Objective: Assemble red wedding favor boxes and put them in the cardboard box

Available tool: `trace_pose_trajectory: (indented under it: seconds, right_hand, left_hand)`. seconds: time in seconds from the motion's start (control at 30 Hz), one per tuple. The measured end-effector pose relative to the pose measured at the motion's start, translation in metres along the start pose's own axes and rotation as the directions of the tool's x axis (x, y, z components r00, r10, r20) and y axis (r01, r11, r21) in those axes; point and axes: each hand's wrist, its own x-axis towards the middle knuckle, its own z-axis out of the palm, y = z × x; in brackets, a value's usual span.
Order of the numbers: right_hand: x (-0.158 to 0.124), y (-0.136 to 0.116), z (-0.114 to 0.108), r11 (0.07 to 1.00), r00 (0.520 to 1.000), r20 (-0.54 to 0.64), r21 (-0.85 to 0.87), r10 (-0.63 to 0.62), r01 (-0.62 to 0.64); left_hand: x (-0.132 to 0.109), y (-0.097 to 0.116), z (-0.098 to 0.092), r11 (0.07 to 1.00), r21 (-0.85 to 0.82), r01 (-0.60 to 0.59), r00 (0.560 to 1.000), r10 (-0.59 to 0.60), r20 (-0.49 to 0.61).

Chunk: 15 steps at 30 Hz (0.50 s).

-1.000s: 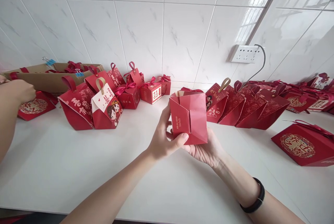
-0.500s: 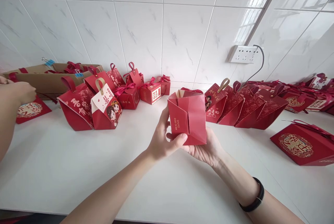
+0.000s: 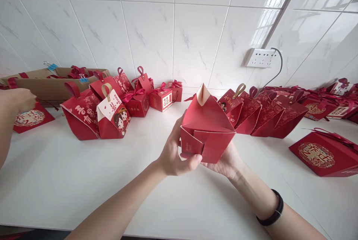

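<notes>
red box [image 3: 209, 126] is held by both hands [image 3: 172, 154]; the brown carton [image 3: 57, 91] contains red ribbons [image 3: 77, 71].

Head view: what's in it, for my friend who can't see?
A left hand and right hand hold a red cardboard gift box above a white table. Behind, more gift boxes stand before a tiled wall; another person's hand shows at left.

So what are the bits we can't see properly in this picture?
Head view, all of these:
Right hand: fingers mostly hidden behind the held red box.
Gold print on that box: too small and blurred to read.
Co-worker's hand: cut off by the left edge.
Cardboard box: its front wall hides the bottom inside.
</notes>
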Motion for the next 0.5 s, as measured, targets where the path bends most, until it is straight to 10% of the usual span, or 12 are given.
trace_pose_trajectory:
  seconds: [0.5]
  right_hand:
    - [0.0008,0.0001,0.0006,0.997,0.996,-0.055,0.028,-0.076,0.077]
  left_hand:
    - [-0.0005,-0.0064,-0.0025,0.997,-0.063,0.037,0.999,-0.039,-0.036]
